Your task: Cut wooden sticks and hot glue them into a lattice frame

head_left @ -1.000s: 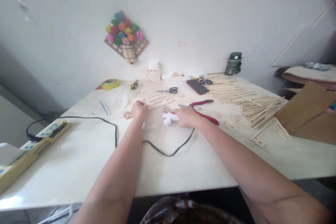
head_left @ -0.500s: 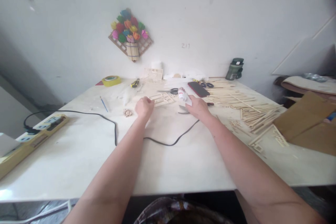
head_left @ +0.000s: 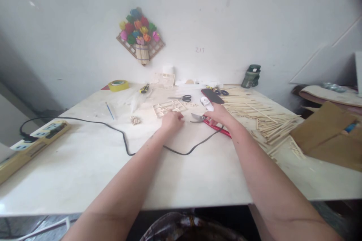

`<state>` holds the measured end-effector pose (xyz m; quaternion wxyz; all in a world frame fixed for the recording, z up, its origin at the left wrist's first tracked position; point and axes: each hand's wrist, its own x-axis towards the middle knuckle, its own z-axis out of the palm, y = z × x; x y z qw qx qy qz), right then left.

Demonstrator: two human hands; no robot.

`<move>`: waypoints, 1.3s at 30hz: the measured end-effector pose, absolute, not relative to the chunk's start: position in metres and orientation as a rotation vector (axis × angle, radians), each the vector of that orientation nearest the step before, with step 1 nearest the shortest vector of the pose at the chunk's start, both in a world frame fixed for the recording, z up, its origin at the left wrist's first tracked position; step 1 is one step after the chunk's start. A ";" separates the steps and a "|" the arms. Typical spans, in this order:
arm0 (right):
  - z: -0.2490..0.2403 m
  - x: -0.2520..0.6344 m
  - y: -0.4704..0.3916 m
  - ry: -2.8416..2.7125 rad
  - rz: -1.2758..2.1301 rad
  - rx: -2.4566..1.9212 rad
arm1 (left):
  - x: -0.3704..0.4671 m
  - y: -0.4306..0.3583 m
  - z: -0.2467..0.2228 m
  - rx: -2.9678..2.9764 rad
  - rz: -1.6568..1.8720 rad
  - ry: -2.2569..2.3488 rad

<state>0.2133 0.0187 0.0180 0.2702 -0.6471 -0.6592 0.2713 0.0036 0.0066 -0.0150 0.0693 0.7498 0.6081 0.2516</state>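
Note:
My left hand rests low over the table, its fingers loosely curled and a little apart, with nothing visible in them. Just behind it lies a flat frame of thin wooden strips. My right hand has its fingers around the red handles of pruning shears, whose blades point left. Against the far side of that hand is a white bottle-shaped thing; whether the hand also grips it is unclear. Scissors with dark handles and small wooden pieces lie behind the hands.
A black cord runs from the power strip under my left forearm towards my right. Many wooden sticks spread on the right beside a cardboard box. A phone, yellow tape and green bottle are farther back.
My left hand has come off the wooden frame and moved right and nearer. My right hand has shifted right onto the shears, whose red handles have swung nearer; the white thing has also moved right.

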 end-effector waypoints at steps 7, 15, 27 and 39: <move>0.026 0.201 0.012 -1.732 0.886 -1.820 | 0.010 0.005 -0.022 2.345 0.746 1.864; 0.019 0.199 0.017 -1.804 0.726 -1.868 | 0.019 0.004 -0.025 2.410 0.731 1.841; 0.002 0.212 0.032 -1.641 0.779 -1.736 | 0.016 0.004 -0.026 2.365 0.741 1.904; -0.007 0.205 0.042 -1.677 0.485 -1.710 | 0.015 0.004 -0.027 2.308 0.738 1.965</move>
